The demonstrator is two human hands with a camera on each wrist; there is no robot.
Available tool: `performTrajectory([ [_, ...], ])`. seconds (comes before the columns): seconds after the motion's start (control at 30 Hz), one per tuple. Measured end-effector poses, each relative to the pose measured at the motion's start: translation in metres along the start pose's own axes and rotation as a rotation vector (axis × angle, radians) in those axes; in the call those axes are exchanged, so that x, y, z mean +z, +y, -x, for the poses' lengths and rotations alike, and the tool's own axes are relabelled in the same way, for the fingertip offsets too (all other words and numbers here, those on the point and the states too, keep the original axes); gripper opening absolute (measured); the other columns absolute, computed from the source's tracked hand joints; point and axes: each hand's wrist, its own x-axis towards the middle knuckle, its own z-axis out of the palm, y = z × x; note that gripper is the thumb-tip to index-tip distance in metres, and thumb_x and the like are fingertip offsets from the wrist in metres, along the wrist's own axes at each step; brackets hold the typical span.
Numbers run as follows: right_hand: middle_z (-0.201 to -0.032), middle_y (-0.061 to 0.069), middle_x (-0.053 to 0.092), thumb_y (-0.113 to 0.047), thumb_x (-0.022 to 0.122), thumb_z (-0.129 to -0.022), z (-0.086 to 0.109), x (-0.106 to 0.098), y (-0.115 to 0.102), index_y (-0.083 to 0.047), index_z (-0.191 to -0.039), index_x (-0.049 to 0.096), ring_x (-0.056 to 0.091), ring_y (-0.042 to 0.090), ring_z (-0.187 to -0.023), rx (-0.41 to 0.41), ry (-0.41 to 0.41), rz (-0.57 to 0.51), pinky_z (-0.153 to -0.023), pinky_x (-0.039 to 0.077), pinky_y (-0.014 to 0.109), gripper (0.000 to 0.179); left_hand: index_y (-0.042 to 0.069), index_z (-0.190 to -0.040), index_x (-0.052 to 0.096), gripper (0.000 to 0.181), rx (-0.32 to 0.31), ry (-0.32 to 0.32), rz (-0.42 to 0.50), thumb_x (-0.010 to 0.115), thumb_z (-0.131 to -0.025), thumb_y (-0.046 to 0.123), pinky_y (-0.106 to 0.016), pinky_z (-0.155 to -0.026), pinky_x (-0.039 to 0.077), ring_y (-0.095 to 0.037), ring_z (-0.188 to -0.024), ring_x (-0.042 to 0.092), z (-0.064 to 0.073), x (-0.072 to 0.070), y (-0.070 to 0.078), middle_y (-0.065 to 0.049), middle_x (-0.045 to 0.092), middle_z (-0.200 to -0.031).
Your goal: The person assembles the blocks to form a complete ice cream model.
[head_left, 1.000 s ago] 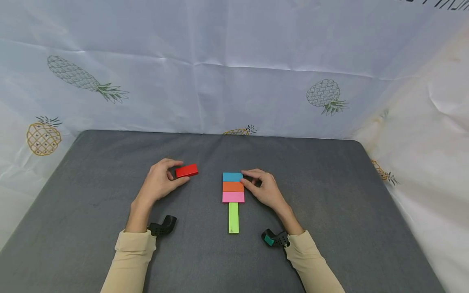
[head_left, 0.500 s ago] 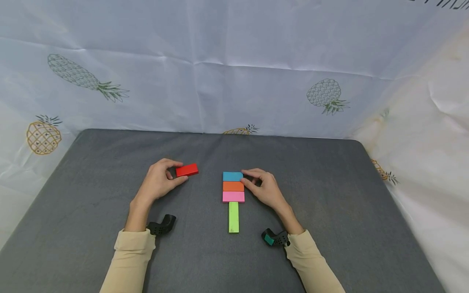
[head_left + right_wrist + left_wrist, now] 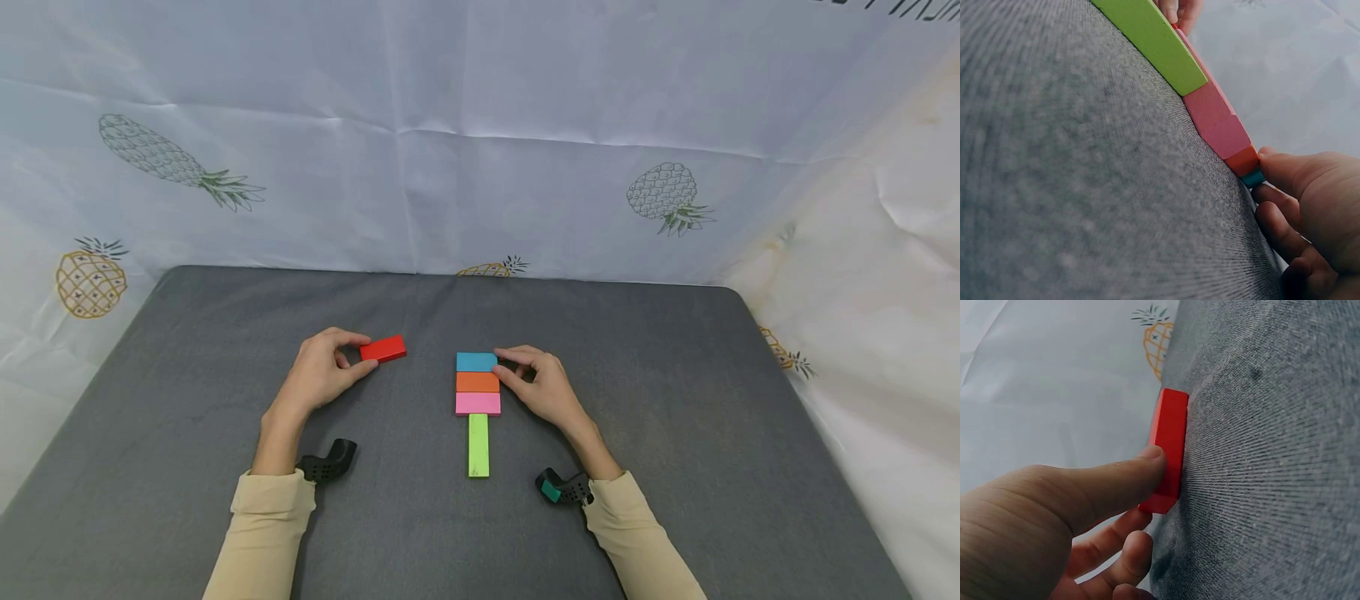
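Note:
My left hand (image 3: 318, 371) pinches the left end of a red wooden block (image 3: 383, 348), which lies slightly slanted. In the left wrist view, the thumb lies across the side of the red block (image 3: 1171, 428). At the middle of the table, a blue block (image 3: 476, 362), an orange block (image 3: 477, 382) and a pink block (image 3: 477, 403) lie crosswise, edge to edge. From the pink one a lime green block (image 3: 478, 446) runs lengthwise toward the person. The right hand (image 3: 543, 387) holds the blue block's right end between thumb and fingers, the thumb right by the orange block.
Dark grey cloth (image 3: 675, 400) covers the table. A white curtain with pineapple prints (image 3: 510, 133) hangs behind it and along the sides. Both wrists wear black camera mounts (image 3: 330, 461) beyond the rolled beige sleeves.
My left hand has slid slightly left along the red block, which has stayed in place. The right hand and the row of blocks have not visibly moved.

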Motion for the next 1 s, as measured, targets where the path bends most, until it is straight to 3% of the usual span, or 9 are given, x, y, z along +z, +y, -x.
performTrajectory([
  [0.7, -0.118, 0.014, 0.075, -0.016, 0.075, -0.094, -0.0007, 0.0001, 0.0001, -0.004, -0.124, 0.074, 0.059, 0.007, -0.074, -0.004, 0.004, -0.006, -0.064, 0.047, 0.020, 0.032, -0.005, -0.126, 0.068, 0.040, -0.002, -0.032, 0.019, 0.077, -0.090, 0.009, -0.025, -0.058, 0.044, -0.015, -0.066, 0.056, -0.0009, 0.0016, -0.0026, -0.026, 0.065, -0.118],
  [1.0, -0.118, 0.014, 0.075, -0.016, 0.075, -0.094, -0.0003, 0.0008, 0.0004, -0.004, -0.124, 0.074, 0.059, 0.007, -0.075, -0.002, 0.004, -0.002, -0.064, 0.047, 0.021, 0.033, -0.004, -0.123, 0.070, 0.035, 0.001, -0.009, 0.014, 0.076, -0.091, 0.007, -0.026, -0.055, 0.040, -0.017, -0.062, 0.051, 0.0000, 0.0043, -0.0017, -0.025, 0.066, -0.114],
])
